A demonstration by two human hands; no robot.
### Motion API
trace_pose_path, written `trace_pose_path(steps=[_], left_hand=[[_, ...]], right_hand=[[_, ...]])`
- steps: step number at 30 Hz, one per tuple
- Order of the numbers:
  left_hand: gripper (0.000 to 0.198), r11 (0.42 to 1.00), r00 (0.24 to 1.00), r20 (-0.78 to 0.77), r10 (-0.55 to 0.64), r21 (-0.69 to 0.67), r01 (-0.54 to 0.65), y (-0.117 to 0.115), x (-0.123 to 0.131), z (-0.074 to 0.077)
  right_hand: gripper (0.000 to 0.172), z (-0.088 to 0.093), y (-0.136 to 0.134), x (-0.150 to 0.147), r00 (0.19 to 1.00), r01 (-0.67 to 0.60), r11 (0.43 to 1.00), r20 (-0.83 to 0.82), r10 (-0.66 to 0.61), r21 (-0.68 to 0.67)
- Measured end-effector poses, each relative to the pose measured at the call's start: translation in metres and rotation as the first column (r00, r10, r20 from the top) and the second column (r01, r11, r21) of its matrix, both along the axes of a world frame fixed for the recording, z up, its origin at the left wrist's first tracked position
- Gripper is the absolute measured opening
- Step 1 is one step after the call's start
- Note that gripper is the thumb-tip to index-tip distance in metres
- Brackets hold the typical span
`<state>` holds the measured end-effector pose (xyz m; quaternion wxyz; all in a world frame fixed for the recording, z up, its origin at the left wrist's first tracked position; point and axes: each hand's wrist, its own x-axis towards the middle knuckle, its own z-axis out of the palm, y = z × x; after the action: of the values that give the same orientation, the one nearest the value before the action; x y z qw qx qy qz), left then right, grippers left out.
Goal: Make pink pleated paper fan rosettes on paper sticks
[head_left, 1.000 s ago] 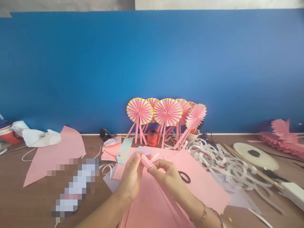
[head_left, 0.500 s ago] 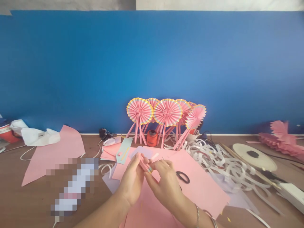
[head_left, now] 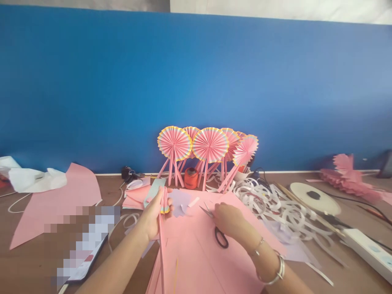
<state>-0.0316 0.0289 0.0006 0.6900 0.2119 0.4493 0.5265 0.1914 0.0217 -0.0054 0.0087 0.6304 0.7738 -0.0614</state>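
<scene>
- Currently the left hand (head_left: 153,218) pinches a pleated pink strip (head_left: 164,201) between thumb and fingers. The strip stands upright, its yellow-edged end just above the fingertips and its long tail running down toward the camera.
- The right hand (head_left: 228,218) is curled over the scissors (head_left: 221,237), fingers closed on them. The blade tips poke out to the left, slightly apart, and the black handle loop shows below the hand.
- The scissors lie on the big pink sheet (head_left: 196,257) that covers the middle of the table (head_left: 30,265). The hands are apart, with a lilac paper scrap (head_left: 180,201) between them.
- Behind the hands, a row of finished pink fans (head_left: 210,145) leans on the blue wall (head_left: 196,81). An orange spool (head_left: 191,178) sits at their feet.
- On the right, a tangle of white paper strips (head_left: 269,200) lies just beside the right hand. Farther out are a flat white disc (head_left: 315,198), a white power strip (head_left: 367,251) and more pleated pink pieces (head_left: 346,175).
- On the left are a second pink sheet (head_left: 61,200) and a crumpled white bag (head_left: 33,179), both well apart from the hands.
- Nothing lies between the hands and the camera except the person's own forearms.
</scene>
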Motion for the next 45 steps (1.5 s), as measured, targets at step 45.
trace_pose_path(steps=[45], left_hand=[[0.032,0.956,0.912,-0.389,-0.133,0.192,0.222,-0.027,0.024,0.006]], right_hand=[[0.048,0.042,0.010,0.037,0.297,-0.126,0.992,-0.954,0.043,0.005]])
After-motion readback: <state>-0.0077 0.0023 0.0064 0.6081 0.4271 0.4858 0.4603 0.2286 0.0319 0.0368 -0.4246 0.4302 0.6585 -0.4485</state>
